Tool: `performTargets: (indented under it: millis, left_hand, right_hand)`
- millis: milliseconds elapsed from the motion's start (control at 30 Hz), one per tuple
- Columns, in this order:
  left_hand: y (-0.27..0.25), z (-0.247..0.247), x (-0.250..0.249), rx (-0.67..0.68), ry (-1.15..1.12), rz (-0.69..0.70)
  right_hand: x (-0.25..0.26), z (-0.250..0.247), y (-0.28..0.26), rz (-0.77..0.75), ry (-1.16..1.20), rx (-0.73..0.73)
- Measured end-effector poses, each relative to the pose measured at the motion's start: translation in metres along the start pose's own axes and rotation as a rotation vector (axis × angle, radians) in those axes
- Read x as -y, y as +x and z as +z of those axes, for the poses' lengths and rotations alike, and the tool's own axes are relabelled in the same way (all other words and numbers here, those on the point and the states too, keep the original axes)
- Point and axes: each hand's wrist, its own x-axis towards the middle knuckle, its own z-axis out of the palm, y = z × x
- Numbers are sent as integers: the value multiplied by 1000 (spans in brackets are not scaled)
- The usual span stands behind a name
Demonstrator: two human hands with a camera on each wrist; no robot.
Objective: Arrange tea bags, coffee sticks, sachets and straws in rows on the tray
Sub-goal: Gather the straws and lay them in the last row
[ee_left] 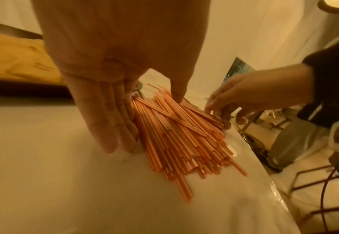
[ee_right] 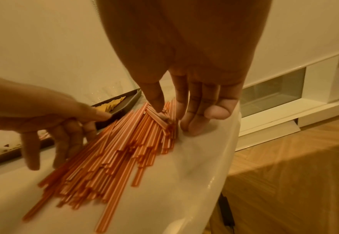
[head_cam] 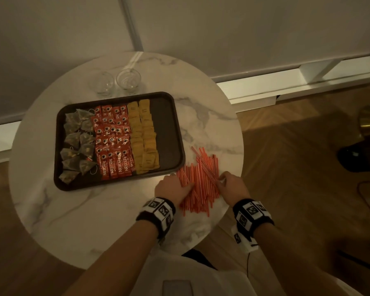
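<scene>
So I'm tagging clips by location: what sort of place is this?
Probably a hotel room: a round marble table holds a tray of coffee sticks and tea bags, with two glasses behind.

Two clear glasses (head_cam: 115, 83) on round marble table (head_cam: 107, 212); wood floor (head_cam: 303, 159).

Two clear drinking glasses (head_cam: 115, 82) at twelve o'clock, one dark rectangular tray (head_cam: 169, 124), two yellow sachet columns (head_cam: 144, 137), too many red-and-white striped straws (head_cam: 199, 178) to count at five o'clock.
</scene>
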Motion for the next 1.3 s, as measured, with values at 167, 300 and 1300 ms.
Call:
performTargets:
  millis: [167, 300, 1300]
  left_hand:
    - [11, -5, -37, 43, 86, 40]
    - [12, -13, -56, 91, 135, 27]
    - [-81, -28, 24, 371, -1002, -20]
  right_hand:
    - [-1, 3, -4, -7, 49, 30]
    - [-3, 0, -6, -44, 37, 41]
    - [50, -13, -49, -469, 263, 153]
